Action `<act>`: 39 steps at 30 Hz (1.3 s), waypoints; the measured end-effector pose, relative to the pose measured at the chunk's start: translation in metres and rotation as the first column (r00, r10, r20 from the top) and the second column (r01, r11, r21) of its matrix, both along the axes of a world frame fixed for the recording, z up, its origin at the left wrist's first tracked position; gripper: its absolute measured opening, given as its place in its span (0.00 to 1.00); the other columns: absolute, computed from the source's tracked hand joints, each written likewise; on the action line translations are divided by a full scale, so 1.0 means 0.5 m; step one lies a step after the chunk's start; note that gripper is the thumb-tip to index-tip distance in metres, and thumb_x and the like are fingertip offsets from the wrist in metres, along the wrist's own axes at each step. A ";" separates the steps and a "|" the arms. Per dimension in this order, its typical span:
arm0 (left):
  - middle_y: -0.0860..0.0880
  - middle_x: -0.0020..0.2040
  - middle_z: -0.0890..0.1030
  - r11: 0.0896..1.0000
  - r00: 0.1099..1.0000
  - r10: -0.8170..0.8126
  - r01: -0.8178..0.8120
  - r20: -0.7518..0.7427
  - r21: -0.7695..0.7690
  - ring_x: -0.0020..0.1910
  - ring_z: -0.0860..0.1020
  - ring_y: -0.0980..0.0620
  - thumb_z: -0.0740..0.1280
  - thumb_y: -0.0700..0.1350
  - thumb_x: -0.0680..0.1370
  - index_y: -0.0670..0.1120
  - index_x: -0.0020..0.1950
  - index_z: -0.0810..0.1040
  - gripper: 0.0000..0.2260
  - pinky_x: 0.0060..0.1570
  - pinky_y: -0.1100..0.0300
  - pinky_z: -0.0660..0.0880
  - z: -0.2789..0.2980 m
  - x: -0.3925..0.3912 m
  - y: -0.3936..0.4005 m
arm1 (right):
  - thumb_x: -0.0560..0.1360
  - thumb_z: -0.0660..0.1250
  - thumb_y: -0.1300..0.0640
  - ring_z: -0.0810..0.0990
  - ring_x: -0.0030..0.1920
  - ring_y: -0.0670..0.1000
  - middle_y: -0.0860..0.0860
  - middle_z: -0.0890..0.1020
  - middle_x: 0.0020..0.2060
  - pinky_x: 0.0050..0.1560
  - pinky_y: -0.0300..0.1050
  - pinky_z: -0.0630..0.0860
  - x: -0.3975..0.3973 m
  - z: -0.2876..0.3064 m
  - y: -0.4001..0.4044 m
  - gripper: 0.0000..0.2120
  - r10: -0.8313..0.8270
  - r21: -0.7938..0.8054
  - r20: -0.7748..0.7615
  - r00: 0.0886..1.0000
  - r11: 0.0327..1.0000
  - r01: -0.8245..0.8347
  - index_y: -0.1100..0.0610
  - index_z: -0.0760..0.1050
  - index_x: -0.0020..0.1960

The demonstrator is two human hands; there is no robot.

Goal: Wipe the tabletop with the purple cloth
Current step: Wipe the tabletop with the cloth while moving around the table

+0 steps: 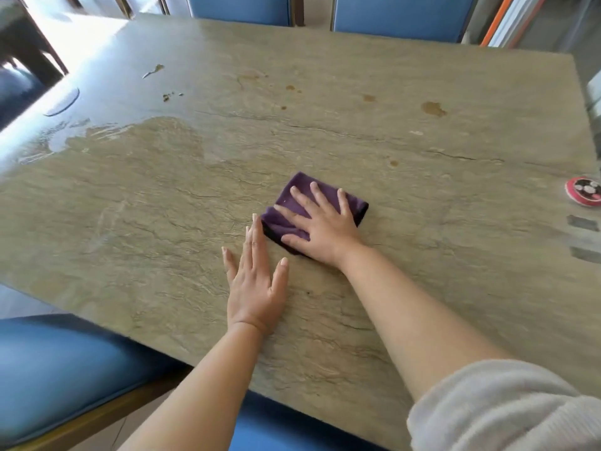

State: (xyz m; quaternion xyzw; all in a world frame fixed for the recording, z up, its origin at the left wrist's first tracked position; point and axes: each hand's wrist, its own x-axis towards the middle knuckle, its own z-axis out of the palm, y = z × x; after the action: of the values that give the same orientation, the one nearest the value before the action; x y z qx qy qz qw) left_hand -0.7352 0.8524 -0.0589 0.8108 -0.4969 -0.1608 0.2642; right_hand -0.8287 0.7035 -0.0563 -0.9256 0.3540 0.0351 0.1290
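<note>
A folded purple cloth (294,195) lies on the stone-patterned tabletop (169,190), near its middle. My right hand (322,224) lies flat on the cloth with its fingers spread, pressing it against the surface. My left hand (255,281) rests flat on the bare table just left of the cloth, fingers apart and holding nothing; its fingertips almost touch the cloth's left corner. Brown stains (432,109) and crumbs (167,97) mark the far half of the table. A wet sheen (97,133) covers the left side.
Blue chairs stand at the far edge (400,14) and at the near left (65,369). A round pink and black object (583,196) lies at the right table edge. Two grey marks (582,222) sit below it.
</note>
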 end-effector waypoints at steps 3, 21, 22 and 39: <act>0.56 0.80 0.47 1.000 1.000 -0.010 0.010 0.022 -0.001 0.77 0.43 0.62 0.44 0.61 0.76 0.55 0.78 0.39 0.32 0.75 0.47 0.34 -0.002 0.003 -0.002 | 0.76 0.57 0.35 0.39 0.76 0.47 0.39 0.48 0.77 0.72 0.58 0.32 -0.090 0.015 -0.013 0.26 0.179 0.119 0.093 0.979 0.975 -0.190 0.32 0.55 0.72; 0.53 0.80 0.50 0.989 0.996 -0.066 0.057 0.057 0.138 0.78 0.42 0.56 0.46 0.61 0.77 0.58 0.75 0.63 0.27 0.72 0.42 0.30 0.006 0.010 -0.008 | 0.72 0.47 0.29 0.37 0.76 0.47 0.39 0.44 0.76 0.73 0.58 0.33 -0.287 0.003 0.264 0.31 0.137 0.010 -0.017 0.990 0.991 -0.137 0.32 0.47 0.73; 0.53 0.80 0.48 0.981 0.995 -0.065 0.050 0.073 0.189 0.78 0.40 0.56 0.48 0.60 0.79 0.58 0.76 0.61 0.25 0.71 0.41 0.30 0.009 0.002 -0.010 | 0.72 0.46 0.28 0.37 0.76 0.47 0.39 0.43 0.76 0.74 0.60 0.36 -0.296 0.002 0.242 0.31 0.001 0.007 -0.029 1.000 1.000 -0.001 0.32 0.46 0.73; 0.62 0.79 0.45 0.927 0.937 -0.314 0.268 0.153 0.262 0.77 0.36 0.55 0.47 0.53 0.80 0.62 0.77 0.52 0.24 0.66 0.29 0.31 0.031 -0.223 -0.035 | 0.68 0.38 0.24 0.33 0.76 0.51 0.42 0.38 0.76 0.73 0.62 0.36 -0.441 0.027 0.278 0.35 -0.371 0.018 -0.087 0.924 0.927 0.374 0.32 0.40 0.73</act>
State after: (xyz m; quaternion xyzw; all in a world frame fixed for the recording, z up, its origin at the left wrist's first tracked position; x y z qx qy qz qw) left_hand -0.8467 0.8350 -0.0433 0.7650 -0.6126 -0.1776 0.0891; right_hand -1.0491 0.8424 -0.0428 -0.8370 0.5278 0.0537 0.1344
